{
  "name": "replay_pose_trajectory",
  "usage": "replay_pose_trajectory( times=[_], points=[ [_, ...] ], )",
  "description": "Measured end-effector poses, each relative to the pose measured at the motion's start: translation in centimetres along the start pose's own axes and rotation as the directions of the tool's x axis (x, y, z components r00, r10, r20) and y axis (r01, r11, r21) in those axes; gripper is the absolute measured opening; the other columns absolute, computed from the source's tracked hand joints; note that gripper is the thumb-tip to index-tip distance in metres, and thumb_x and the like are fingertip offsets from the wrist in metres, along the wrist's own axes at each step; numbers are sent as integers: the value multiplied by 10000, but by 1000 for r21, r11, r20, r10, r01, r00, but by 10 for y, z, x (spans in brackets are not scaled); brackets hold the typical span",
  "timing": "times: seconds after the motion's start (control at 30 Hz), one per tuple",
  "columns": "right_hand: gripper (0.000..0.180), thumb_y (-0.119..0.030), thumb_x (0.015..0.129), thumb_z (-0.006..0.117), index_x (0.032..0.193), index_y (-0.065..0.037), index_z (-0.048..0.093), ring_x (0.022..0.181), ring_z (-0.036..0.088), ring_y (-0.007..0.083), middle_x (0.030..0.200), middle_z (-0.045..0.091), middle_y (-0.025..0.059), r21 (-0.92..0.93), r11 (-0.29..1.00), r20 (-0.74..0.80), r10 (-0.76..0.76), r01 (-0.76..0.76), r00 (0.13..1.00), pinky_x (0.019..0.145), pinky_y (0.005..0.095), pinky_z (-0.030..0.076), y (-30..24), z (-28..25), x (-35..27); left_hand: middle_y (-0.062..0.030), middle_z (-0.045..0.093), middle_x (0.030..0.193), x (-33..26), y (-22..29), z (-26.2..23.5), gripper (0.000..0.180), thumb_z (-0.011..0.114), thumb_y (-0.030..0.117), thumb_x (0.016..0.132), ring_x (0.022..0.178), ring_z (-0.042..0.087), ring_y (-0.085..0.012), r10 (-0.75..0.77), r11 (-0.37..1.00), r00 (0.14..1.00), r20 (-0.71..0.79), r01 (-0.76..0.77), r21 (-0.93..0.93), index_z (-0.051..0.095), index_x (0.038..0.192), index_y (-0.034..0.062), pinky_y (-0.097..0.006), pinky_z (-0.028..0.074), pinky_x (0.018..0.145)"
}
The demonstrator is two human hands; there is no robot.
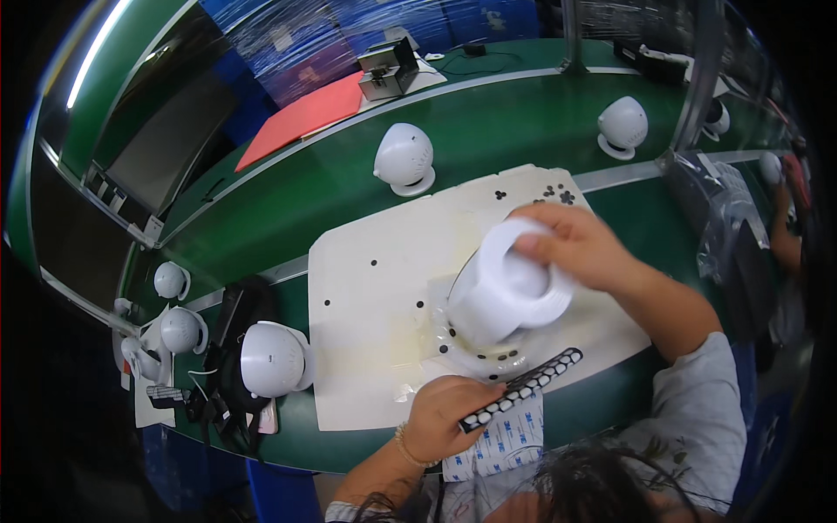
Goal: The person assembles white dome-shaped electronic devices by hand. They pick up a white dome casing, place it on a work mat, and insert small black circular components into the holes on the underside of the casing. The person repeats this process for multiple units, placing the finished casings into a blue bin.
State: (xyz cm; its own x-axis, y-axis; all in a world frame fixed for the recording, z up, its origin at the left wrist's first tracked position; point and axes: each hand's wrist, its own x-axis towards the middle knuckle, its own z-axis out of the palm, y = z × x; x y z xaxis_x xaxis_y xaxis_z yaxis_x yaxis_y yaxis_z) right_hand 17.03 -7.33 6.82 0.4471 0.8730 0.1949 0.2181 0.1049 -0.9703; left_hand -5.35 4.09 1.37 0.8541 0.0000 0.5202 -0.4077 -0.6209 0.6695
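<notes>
My right hand [582, 245] grips a white rounded device [482, 301] by its ring-shaped base, thumb over the rim. The device is tipped over, its base turned up towards me, just above a white cardboard sheet [362, 357]. In my left hand [446, 420] is a narrow black strip [527, 389] with rows of round white spots, slanting up to the right. Beneath that strip lies white backing paper with blue print [501, 446]. Small black round pads [374, 262] are scattered on the cardboard, with a cluster [558, 193] at its far right corner.
Similar white devices stand on the green belt beyond, one in the middle [406, 159] and one at right [622, 127]. Several more are at left, the nearest [274, 359] beside black cables. A metal box [385, 71] and red sheet [301, 119] lie farther back. Another person's arm [787, 228] shows at far right.
</notes>
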Motion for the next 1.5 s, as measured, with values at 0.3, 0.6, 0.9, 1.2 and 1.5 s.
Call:
replay_pose_trajectory(
  times=[0.3,0.6,0.9,1.2,1.5],
  points=[
    [427,-230,783,620,1149,-53,489,937,516,256,1037,534,97,-534,718,21,-516,446,856,824,337,384,-1,14,-43,-126,605,686,-9,5,5,79,633,-5,703,563,574,-213,-234,963,925,-299,177,-206,594,771,-16,-274,449,539],
    [443,-128,661,703,1065,-131,523,699,489,199,766,540,-8,-564,516,246,-640,645,728,664,318,346,7,28,-64,-66,559,585,-17,5,8,185,656,127,744,515,510,-117,-477,869,829,-292,396,-297,588,759,-45,-234,406,497],
    [143,-138,659,674,795,-132,627,834,518,181,893,584,-25,-609,320,318,-740,726,593,708,296,372,8,28,-62,-57,557,575,-25,2,5,203,674,145,735,502,505,-111,-463,884,812,-355,397,-246,596,746,-42,-224,401,486],
    [211,-196,653,707,839,-136,626,928,517,215,985,560,-5,-480,533,188,-713,696,676,741,311,384,2,23,-61,-11,530,561,-25,3,3,217,664,164,756,515,463,-71,-485,869,796,-363,390,-305,584,732,-37,-214,384,485],
    [280,-238,662,707,890,-121,595,808,511,199,849,547,22,-626,385,323,-664,678,675,715,318,371,16,34,-61,-12,553,625,-25,2,4,228,671,177,755,566,479,-70,-532,806,783,-323,350,-478,587,744,-34,-209,392,519]
  ],
)
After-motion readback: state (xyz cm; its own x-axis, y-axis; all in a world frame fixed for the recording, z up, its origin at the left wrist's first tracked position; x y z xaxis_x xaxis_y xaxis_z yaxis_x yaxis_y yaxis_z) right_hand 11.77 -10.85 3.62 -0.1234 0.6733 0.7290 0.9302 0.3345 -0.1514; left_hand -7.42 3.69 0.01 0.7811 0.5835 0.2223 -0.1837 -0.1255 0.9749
